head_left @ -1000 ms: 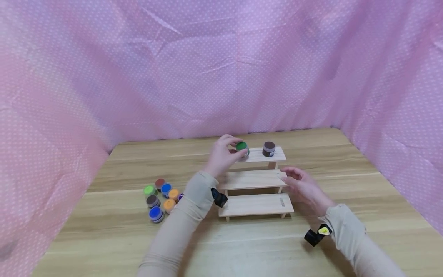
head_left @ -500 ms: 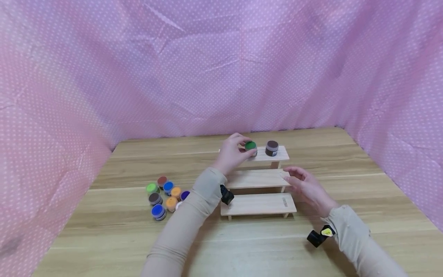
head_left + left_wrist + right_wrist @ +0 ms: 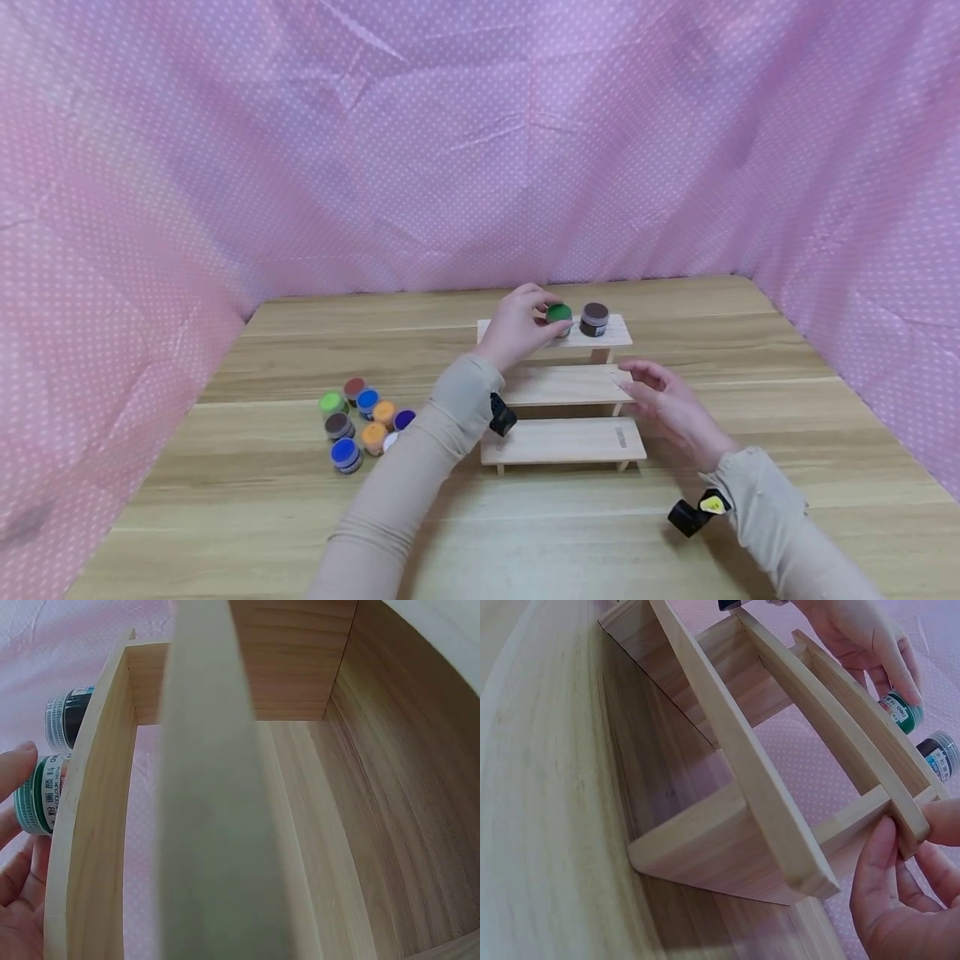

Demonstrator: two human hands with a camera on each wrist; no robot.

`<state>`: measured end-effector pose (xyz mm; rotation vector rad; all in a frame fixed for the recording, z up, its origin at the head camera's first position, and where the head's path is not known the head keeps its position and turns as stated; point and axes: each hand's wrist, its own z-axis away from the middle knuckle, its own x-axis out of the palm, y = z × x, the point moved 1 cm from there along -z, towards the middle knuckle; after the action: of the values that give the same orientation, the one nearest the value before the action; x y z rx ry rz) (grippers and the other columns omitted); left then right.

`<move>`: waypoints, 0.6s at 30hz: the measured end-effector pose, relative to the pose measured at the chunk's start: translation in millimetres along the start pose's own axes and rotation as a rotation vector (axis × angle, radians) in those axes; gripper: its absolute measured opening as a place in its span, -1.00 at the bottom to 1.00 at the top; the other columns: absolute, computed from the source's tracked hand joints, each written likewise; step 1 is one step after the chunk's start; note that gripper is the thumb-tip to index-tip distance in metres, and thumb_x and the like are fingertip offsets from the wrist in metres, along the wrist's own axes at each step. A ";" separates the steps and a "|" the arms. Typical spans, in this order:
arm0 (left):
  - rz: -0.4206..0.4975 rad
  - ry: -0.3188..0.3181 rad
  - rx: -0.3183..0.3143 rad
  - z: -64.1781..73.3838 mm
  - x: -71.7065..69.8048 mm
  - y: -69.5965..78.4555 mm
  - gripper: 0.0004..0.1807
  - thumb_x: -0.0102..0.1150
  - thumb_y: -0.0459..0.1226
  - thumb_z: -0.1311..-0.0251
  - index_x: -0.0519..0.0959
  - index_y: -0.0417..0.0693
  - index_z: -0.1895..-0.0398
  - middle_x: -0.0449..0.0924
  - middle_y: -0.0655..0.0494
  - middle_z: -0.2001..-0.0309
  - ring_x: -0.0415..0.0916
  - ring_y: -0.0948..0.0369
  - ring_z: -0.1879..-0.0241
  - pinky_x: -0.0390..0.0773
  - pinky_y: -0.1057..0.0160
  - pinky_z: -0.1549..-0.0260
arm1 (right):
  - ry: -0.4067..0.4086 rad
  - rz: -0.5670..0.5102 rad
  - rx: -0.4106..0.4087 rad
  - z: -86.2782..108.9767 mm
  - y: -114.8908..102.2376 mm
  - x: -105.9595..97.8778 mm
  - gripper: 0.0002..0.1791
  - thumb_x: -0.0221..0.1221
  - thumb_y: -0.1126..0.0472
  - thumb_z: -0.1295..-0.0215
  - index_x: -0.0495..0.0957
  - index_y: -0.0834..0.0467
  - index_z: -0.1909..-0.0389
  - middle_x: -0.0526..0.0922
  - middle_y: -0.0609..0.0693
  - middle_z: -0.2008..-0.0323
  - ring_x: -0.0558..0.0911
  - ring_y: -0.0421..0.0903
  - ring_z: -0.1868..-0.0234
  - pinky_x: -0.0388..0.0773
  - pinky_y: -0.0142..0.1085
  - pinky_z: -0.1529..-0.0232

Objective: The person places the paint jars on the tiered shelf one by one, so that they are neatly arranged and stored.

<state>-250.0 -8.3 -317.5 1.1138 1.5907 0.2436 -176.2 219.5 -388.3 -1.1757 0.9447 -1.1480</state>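
Observation:
A three-tier wooden display stand (image 3: 562, 443) stands on the table. At its top tier, my left hand (image 3: 516, 330) pinches a green-lidded paint jar (image 3: 558, 313) between thumb and fingers. Just right of that jar, a dark brown paint jar (image 3: 594, 322) sits upright on the same tier, a small gap between them. The left wrist view shows the green jar (image 3: 41, 793) at the tier's edge; whether its base touches the wood I cannot tell. My right hand (image 3: 672, 414) holds the right end of the middle tier, thumb and fingers around the board (image 3: 909, 825) in the right wrist view.
Left of the stand, several paint jars cluster on the wooden table (image 3: 225, 500), among them a blue one (image 3: 346, 455), a light green one (image 3: 332, 403) and an orange one (image 3: 374, 437). My left forearm partly covers a white one. A pink dotted cloth (image 3: 480, 167) hangs behind.
My left hand has carried the green paint jar rightward along the top tier, closer to the dark brown jar. The right hand keeps its hold on the stand. The head view has shifted slightly.

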 end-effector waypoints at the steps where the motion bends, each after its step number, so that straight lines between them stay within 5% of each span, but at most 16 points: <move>1: -0.001 -0.005 -0.001 -0.4 0.4 0.1 -0.65 0.30 -0.18 -0.08 0.59 -0.13 0.08 0.51 0.12 0.15 0.50 0.26 0.14 0.54 0.60 0.28 | -0.002 -0.005 0.001 0.2 -0.1 -0.1 -0.69 0.11 0.20 -0.30 0.37 0.08 -0.05 0.42 -0.22 0.14 0.50 -0.34 0.17 0.58 -0.45 0.05; 18: -0.005 -0.007 -0.039 -1.7 1.6 -1.1 -0.63 0.27 -0.13 -0.09 0.59 -0.10 0.05 0.52 0.13 0.13 0.50 0.27 0.15 0.53 0.58 0.26 | -0.007 -0.021 0.002 1.2 -1.6 0.8 -0.71 0.10 0.24 -0.31 0.37 0.04 -0.03 0.40 -0.21 0.14 0.49 -0.35 0.19 0.57 -0.45 0.06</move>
<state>-251.9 -7.1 -318.7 1.0798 1.5761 0.2666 -175.2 219.0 -386.5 -1.1899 0.9269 -1.1607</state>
